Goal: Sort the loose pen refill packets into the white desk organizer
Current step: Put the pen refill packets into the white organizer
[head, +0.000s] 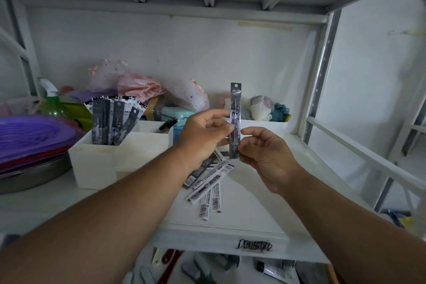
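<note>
While upright, packet (235, 120) sits between both hands.

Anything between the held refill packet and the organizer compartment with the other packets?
Nothing visible. The packet, pinched upright by left hand and right hand, is right of the white organizer; only the left hand lies between.

Two bare forearms enter from the 7 and 5 o'clock corners, with no sleeves, watch or rings visible. The left hand (202, 136) and right hand (265, 154) wear no gloves; fingernails look short.
</note>
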